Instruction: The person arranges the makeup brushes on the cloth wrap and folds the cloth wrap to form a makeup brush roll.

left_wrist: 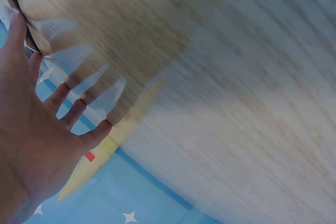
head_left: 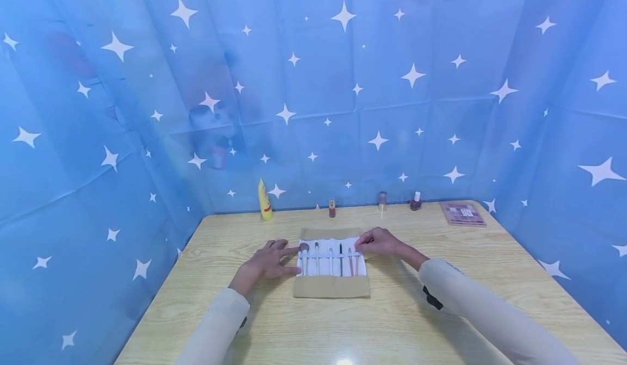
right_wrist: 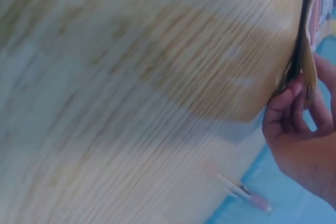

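A tan makeup brush roll (head_left: 331, 287) lies unrolled on the table, its white lining facing up. Several makeup brushes (head_left: 304, 261) and slim sticks, among them a dark one (head_left: 340, 261), stand side by side under its band. At the roll's left edge rests my left hand (head_left: 271, 260), fingers spread and mostly straight; in the left wrist view the thumb and a finger of that hand (left_wrist: 42, 129) touch the edge. My right hand (head_left: 382, 242) pinches the upper right edge, and the right wrist view shows its fingertips (right_wrist: 283, 98) gripping the roll's border.
Along the back stand a yellow tube (head_left: 265, 200), a small dark red bottle (head_left: 332, 209), a pinkish tube (head_left: 382, 202) and a white-capped nail polish bottle (head_left: 416, 202). A flat palette (head_left: 462, 214) lies at the back right. Blue starred cloth (head_left: 313, 82) surrounds the wooden table (head_left: 196, 278).
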Motion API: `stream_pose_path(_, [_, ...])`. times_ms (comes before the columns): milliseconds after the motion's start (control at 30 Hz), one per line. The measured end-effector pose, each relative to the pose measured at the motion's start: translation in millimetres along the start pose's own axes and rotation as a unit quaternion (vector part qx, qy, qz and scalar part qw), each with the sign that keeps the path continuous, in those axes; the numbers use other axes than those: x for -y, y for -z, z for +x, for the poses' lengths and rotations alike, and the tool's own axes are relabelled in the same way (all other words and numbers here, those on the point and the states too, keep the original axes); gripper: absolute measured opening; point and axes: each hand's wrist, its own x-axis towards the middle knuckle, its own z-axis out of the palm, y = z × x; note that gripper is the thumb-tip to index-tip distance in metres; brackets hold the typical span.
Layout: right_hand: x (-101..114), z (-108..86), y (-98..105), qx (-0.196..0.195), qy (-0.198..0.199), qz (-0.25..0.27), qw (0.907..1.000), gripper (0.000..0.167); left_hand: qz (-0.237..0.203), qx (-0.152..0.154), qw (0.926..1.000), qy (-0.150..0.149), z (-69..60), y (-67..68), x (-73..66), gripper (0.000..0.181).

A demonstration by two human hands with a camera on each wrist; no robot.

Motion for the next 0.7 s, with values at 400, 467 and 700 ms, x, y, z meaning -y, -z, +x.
stream_pose_path(400, [1.6,5.0,-3.9,0.017,-0.031,-0.005,0.9994,0.016,0.006,-0.002,1.0,-0.005,-0.2,1.2,-0.7,0.074])
stream_pose_path(467, [1.1,5.4,-3.0,0.022,-0.028,-0.005,0.9994,0.016,0.005,-0.002,1.0,-0.005,0.4,1.0,-0.1,0.075])
stream_pose_path(700, [0.1,-0.6,0.7,0.016,0.005,-0.016,0.9997,0.018,0.004,-0.001,1.0,-0.005,1.7,-1.3,2.2,0.075])
